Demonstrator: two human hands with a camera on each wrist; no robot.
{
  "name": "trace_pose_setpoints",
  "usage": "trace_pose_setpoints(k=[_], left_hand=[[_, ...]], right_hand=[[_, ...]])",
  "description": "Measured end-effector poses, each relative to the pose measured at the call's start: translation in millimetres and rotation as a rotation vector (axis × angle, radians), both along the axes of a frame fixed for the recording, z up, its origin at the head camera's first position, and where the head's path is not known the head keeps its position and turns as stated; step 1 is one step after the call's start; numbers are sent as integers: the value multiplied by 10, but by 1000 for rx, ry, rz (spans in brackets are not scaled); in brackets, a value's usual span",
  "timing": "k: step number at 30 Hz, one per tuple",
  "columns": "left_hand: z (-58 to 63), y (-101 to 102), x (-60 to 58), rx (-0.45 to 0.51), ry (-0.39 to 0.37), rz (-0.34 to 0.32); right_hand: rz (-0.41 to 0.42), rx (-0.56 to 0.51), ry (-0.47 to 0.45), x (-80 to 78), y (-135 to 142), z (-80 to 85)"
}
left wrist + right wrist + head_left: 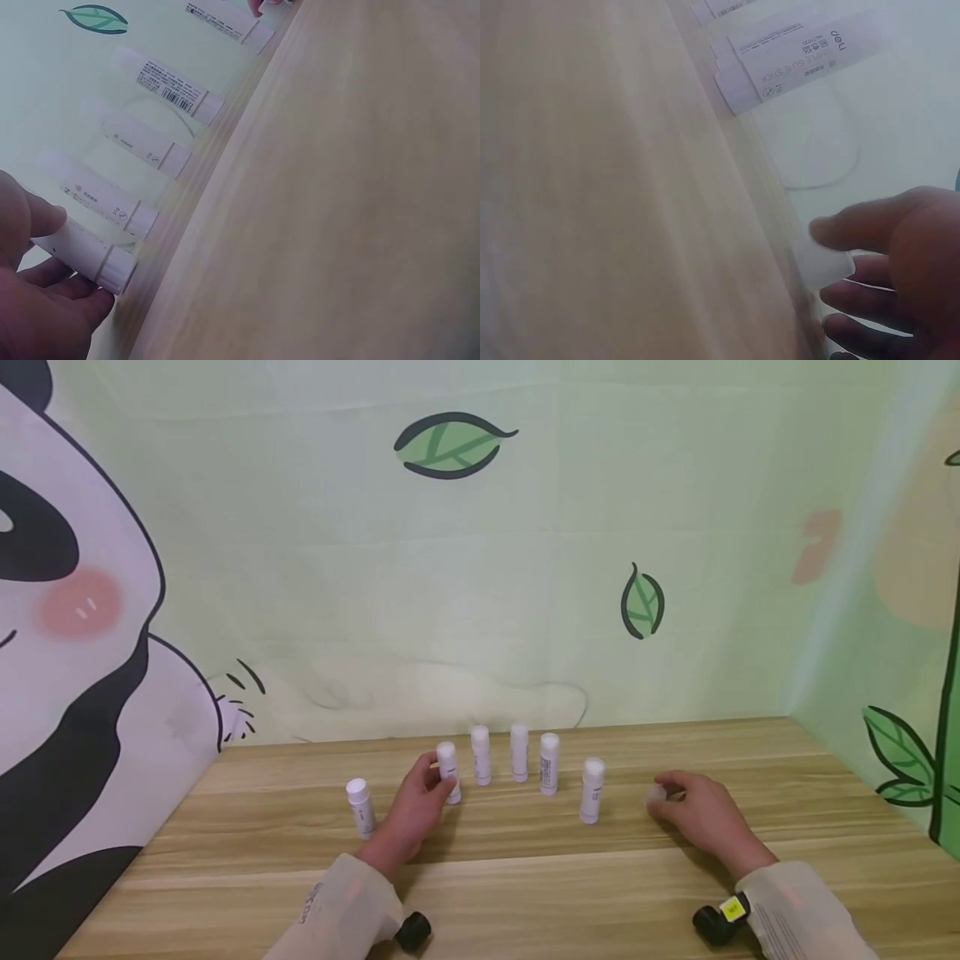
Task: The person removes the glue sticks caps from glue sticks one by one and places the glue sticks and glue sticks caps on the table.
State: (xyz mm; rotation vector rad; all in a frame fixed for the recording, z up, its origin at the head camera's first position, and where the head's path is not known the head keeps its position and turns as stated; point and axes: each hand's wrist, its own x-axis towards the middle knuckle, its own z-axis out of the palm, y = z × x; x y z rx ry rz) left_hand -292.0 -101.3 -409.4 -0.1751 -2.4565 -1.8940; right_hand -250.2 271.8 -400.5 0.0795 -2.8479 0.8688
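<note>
My left hand (416,810) grips a white glue stick (447,762) that stands upright on the table, thumb in front and fingers behind. In the left wrist view the lower end of this glue stick (84,251) meets the wood. My right hand (697,814) pinches a short white cylinder (821,262) resting low at the tabletop. It looks like a cap, but its kind is not certain. Between the hands, several more glue sticks stand in a curved row; the rightmost glue stick (592,793) is nearest my right hand.
Another glue stick (361,806) stands left of my left hand, close to the wrist. The wooden table (555,893) ends at a printed cloth backdrop (525,568) with leaves and a panda. Black wrist cameras, one a camera (412,932) on the left, hang under both sleeves.
</note>
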Motion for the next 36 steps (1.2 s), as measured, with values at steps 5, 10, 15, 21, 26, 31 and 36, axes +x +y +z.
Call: trace_pose_setpoints(k=[5,10,15,21,26,31,36], left_hand=[[11,-9,19,-5,-4,-7],[45,-8,61,-26,-4,-7],[81,-9,117,-45,-11,-17],[114,18,204,-73,15,-54],[139,73,262,-64,40,-96],[145,129,315,-48,66,-136],[146,178,375,-36,60,-192]], right_hand=[[-18,-28,16,18,-36,51],[-34,-90,56,71,-126,157],[-25,-130,131,122,-265,232],[-34,-162,188,187,-405,302],[-45,-196,220,250,-486,353],[-28,-243,261,322,-572,411],[-3,-270,324,367,-663,444]])
